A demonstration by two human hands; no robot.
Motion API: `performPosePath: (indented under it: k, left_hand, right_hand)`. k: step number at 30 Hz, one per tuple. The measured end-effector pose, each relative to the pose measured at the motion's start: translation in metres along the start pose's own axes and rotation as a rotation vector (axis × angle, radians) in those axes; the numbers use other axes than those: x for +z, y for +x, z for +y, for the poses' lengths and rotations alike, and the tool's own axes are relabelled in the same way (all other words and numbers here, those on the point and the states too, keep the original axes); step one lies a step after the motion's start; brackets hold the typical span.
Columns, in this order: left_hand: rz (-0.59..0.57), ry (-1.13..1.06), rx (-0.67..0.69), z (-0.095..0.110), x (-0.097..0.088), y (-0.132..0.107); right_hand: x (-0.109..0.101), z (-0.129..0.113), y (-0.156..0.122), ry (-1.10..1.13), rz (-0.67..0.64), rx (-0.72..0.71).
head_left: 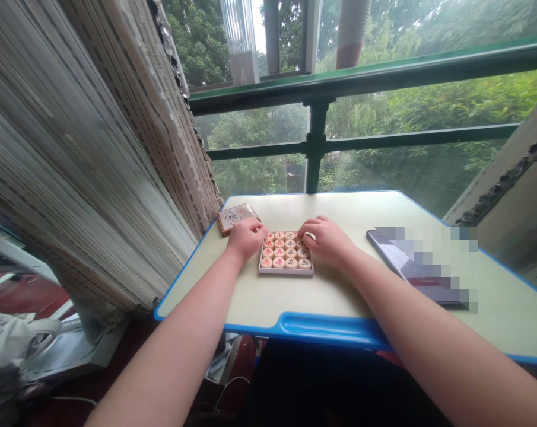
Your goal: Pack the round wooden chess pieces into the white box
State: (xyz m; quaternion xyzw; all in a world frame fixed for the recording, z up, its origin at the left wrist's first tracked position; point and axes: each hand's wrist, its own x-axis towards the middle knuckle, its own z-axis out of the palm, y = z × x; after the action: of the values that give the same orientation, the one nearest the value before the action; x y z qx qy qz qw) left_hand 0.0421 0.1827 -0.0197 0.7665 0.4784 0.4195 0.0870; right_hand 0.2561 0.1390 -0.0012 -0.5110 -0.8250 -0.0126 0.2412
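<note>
A shallow white box [286, 271] lies on the table, filled with rows of round wooden xiangqi pieces [279, 252], red characters on the left and dark ones on the right. My left hand [247, 238] is closed at the box's upper left corner, fingertips curled on its edge beside the red pieces. On the opposite side, my right hand [325, 238] has bent fingers around the upper right corner, partly covering the dark pieces there. Whether either hand also pinches a piece is hidden. A patterned box lid [237, 217] rests behind my left hand.
The pale tabletop [250, 302] has a blue rim with a molded tray groove [330, 327] along the front. A dark tablet-like device [410, 267], partly pixelated, lies to the right. Curtains [117, 118] hang at the left, and a green window railing [317, 142] stands behind.
</note>
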Motion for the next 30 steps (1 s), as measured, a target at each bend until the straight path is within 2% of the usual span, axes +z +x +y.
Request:
performPosePath:
  k: [8, 14, 25, 30]
  left_hand:
    - [-0.012, -0.074, -0.043, 0.0038, -0.0036, -0.0022]
    - [-0.017, -0.067, -0.059, 0.0041, -0.0047, -0.0015]
    - [-0.083, -0.06, -0.077, 0.0017, -0.0037, -0.0024]
    - [-0.054, -0.077, -0.072, -0.0014, -0.0024, -0.0018]
  right_hand:
    - [-0.002, -0.0005, 0.0, 0.006, 0.019, 0.011]
    - [-0.0036, 0.0043, 0.0006, -0.016, 0.073, 0.11]
    - [-0.0038, 0.0056, -0.0005, 0.026, 0.1, 0.065]
    - [-0.0052, 0.0048, -0.0016, 0.056, 0.121, 0.062]
